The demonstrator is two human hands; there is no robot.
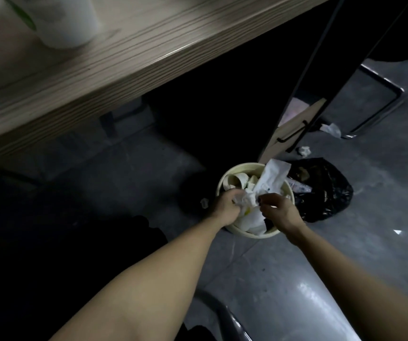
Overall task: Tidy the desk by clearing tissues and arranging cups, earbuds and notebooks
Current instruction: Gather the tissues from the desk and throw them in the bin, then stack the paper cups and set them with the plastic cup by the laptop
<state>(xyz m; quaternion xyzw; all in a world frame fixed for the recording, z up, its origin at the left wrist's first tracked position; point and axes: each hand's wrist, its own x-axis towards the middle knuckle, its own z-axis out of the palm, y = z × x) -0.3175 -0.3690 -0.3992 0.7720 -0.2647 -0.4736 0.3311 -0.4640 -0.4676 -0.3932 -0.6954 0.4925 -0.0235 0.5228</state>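
Note:
Both my hands reach down over a round cream waste bin on the floor, which is full of paper cups and tissues. My left hand is closed on a crumpled white tissue at the bin's near left rim. My right hand pinches the lower end of a larger white tissue that stands up over the bin. A white cup with a green mark stands on the wooden desk at the upper left.
A black rubbish bag lies against the bin's right side. Crumpled tissues lie on the grey floor near a chrome chair base, and a small scrap sits left of the bin. A dark desk panel stands behind.

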